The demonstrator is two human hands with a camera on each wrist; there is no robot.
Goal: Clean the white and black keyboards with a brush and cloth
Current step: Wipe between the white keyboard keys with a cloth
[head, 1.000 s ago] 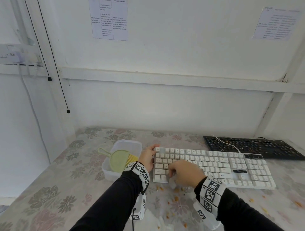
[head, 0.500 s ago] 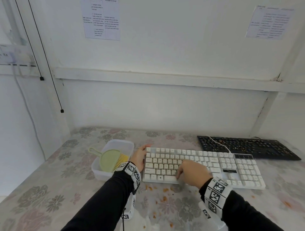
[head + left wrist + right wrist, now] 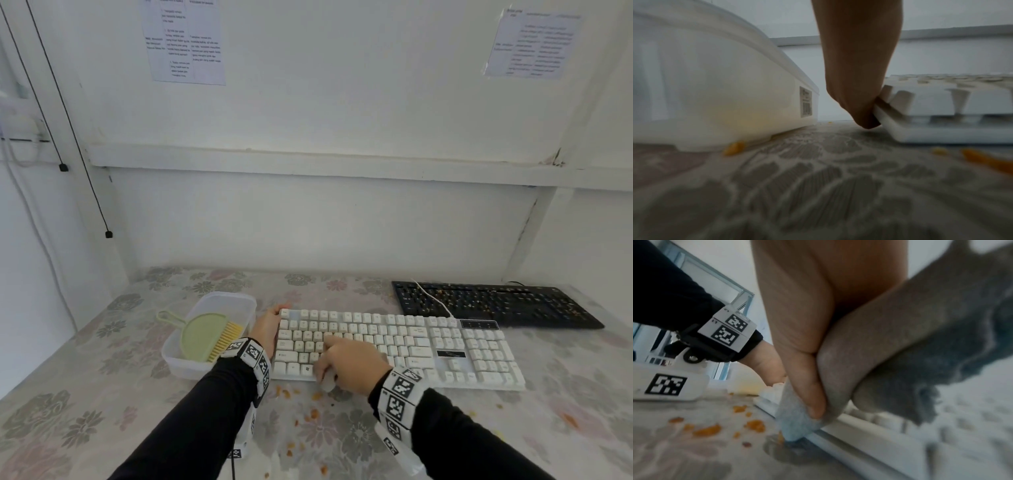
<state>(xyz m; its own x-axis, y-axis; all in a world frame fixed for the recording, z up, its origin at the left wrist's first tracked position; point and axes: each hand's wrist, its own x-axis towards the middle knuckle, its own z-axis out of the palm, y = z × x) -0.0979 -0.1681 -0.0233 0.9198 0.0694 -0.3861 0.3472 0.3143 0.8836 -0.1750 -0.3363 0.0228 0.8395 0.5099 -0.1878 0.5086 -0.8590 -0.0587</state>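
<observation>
White keyboard [image 3: 404, 346]: lying flat on the floral table [image 3: 85, 394], near the middle, its long side running left to right.
Cloth [image 3: 910, 331]: grey, bunched, being pressed onto the near-left keys of the white keyboard.
Right hand [image 3: 352, 366]: clenching the cloth, thumb pinching a fold against the fingers at the keyboard's near edge.
Left hand [image 3: 269, 330]: bracing the keyboard's left end, fingers curling round its edge and gripping it.
Black keyboard [image 3: 493, 303]: sitting far right, just beyond the white one, specked with orange bits.
Brush [image 3: 209, 337]: green with yellow bristles, lying in the clear plastic tub [image 3: 239, 301] just left of the white keyboard.
Crumbs [image 3: 317, 395]: orange, lying scattered on the table near the keyboard's near edge.
</observation>
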